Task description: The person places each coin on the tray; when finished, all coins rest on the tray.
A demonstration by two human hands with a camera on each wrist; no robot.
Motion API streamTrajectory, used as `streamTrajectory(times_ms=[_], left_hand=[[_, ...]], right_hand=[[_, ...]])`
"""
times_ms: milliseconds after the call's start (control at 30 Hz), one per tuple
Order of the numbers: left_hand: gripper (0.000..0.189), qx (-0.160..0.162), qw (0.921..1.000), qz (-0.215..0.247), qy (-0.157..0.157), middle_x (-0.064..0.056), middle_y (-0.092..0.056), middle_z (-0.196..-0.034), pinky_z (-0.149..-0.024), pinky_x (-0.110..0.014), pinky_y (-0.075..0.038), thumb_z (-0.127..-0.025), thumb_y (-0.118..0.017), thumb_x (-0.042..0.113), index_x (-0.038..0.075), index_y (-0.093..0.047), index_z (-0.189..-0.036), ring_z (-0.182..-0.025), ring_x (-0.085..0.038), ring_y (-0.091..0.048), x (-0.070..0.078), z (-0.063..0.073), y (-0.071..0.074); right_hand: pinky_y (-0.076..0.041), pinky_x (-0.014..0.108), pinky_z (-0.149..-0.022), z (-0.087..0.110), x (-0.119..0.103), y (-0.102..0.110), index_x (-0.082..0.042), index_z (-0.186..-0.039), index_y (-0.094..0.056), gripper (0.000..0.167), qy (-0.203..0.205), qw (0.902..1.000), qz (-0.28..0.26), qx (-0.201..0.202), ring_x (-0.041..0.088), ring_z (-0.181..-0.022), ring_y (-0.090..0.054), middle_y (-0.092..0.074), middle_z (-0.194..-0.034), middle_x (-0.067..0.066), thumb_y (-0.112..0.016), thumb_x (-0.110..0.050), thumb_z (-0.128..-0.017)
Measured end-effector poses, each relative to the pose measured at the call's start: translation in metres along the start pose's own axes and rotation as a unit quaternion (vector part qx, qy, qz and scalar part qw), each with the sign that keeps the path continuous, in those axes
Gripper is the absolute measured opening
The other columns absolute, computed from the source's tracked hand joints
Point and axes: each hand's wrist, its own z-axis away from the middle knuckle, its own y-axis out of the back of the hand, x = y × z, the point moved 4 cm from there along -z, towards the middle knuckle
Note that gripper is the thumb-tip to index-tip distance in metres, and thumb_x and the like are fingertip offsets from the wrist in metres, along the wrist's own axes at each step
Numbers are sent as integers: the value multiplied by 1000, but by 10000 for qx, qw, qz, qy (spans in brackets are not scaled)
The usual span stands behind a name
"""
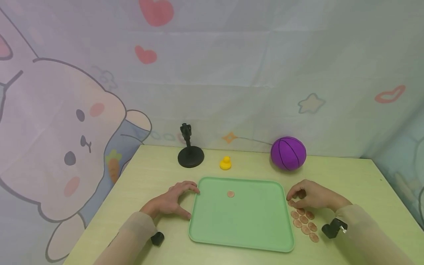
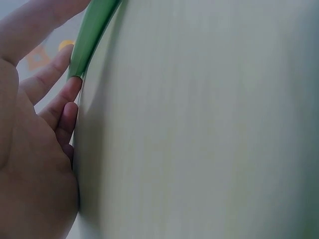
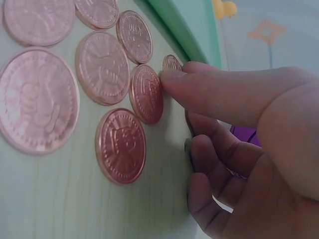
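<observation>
A green tray (image 1: 241, 217) lies on the table with one copper-coloured coin (image 1: 230, 194) on it, toward its back left. My left hand (image 1: 172, 198) rests at the tray's left edge, thumb and fingers spread, fingertips touching the rim. Just off the tray's right edge, my right hand (image 1: 309, 195) pinches a copper-coloured coin (image 3: 172, 62) between thumb and fingers, and the thumb partly covers it. Several more such coins (image 1: 303, 219) lie flat in rows on the table below that hand. In the right wrist view their faces show an embossed hand design.
At the back of the table stand a black stand with a round base (image 1: 191, 157), a yellow rubber duck (image 1: 225, 163) and a purple ball with black lines (image 1: 288, 153). Behind the table (image 1: 165, 250) hangs a printed cloth (image 1: 212, 73) with a cartoon rabbit.
</observation>
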Motion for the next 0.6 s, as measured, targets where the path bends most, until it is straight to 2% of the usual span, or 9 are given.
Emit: streamTrajectory(times_ms=[167,367,600], left_hand=[[76,0,10000,19,-23,-2,-42,-158,-116,-68,-16,-72,-97,38,25,-60,-137,-146,-36,-31,-1,0,-1],[76,-2,10000,-12,-33,-2,-42,-158,-116,-68,-16,-72,-97,38,25,-60,-137,-146,-37,-32,-1,0,-1],[77,-10,10000,10,15,-3,-41,-159,-116,-68,-16,-72,-97,37,25,-60,-138,-147,-37,-30,-1,1,0]], right_hand=[[-52,24,-67,-2,0,0,-5,-105,-77,14,18,9999,102,59,10,-66,-63,-71,-82,6,-77,-5,-92],[-49,23,-65,-5,0,0,-5,-103,-75,12,-151,9999,-1,-37,10,-66,-62,-64,-81,3,-77,-4,-91],[-42,23,-63,-9,-3,3,-7,-100,-74,13,-33,9995,209,-218,7,-70,-52,-53,-79,-3,-78,-3,-88]])
